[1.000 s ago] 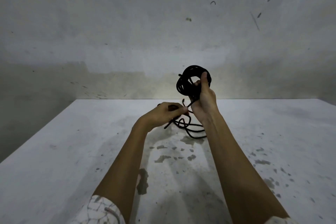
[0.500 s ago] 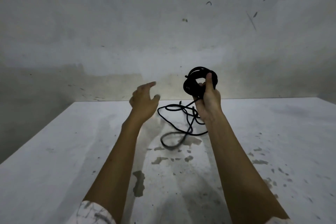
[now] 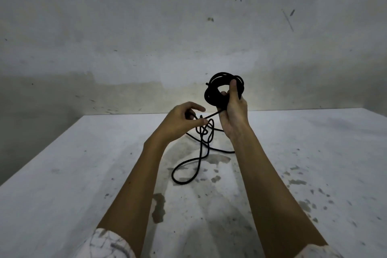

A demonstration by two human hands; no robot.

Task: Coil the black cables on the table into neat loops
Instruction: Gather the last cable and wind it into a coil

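Head view: coil (image 3: 217, 92) in right hand (image 3: 233, 115).

A thin black cable (image 3: 201, 148) is partly wound into a tight, round coil (image 3: 217, 92) of several turns, held upright above the far middle of the table (image 3: 62, 174) with the ring's opening facing the camera. From the coil's lower edge a single strand runs down and left, then drops into a small tangle of crossed loops. The remaining slack lies loose on the table's middle, ending nearest the front edge in one open, rounded loop (image 3: 184, 174).
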